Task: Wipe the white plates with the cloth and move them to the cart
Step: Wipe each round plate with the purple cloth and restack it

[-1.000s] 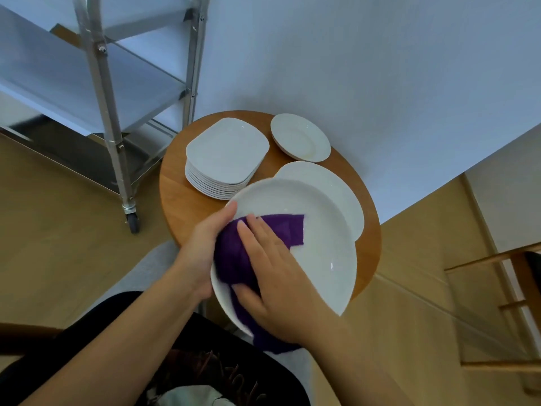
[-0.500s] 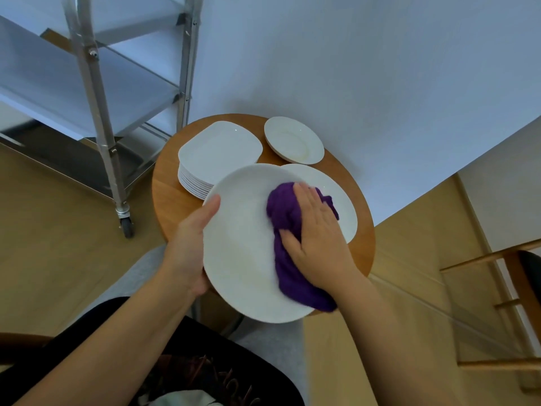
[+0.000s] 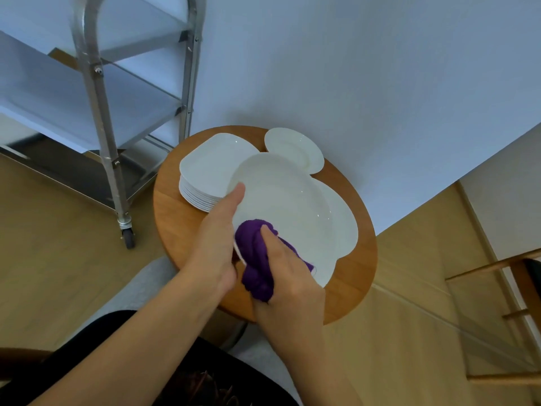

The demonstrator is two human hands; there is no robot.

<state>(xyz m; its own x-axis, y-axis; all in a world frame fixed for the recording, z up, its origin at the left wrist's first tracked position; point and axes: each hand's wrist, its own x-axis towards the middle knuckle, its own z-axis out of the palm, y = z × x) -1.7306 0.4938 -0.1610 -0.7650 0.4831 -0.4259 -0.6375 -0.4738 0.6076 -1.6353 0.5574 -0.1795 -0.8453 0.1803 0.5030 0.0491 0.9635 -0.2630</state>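
My left hand [image 3: 218, 238] grips the left rim of a large round white plate [image 3: 284, 206], thumb on its face, holding it tilted above the round wooden table [image 3: 172, 230]. My right hand [image 3: 288, 276] presses a bunched purple cloth [image 3: 256, 256] on the plate's near edge, fingers curled over the cloth. Under the held plate lies another large white plate [image 3: 345, 227]. A stack of several squarish white plates [image 3: 207, 171] sits at the table's left, a small round plate [image 3: 295, 149] at the back. The metal cart [image 3: 96, 92] stands to the left.
The cart has steel shelves and a caster wheel [image 3: 128, 237] close to the table's left edge. A white wall runs behind the table. A wooden chair frame [image 3: 497, 268] is at the right. Wooden floor surrounds the table; my lap is below.
The cloth and my right hand have swept from the plate's right side down to its near edge. The plate has shifted up and away over the table, and my left thumb now lies further onto it.
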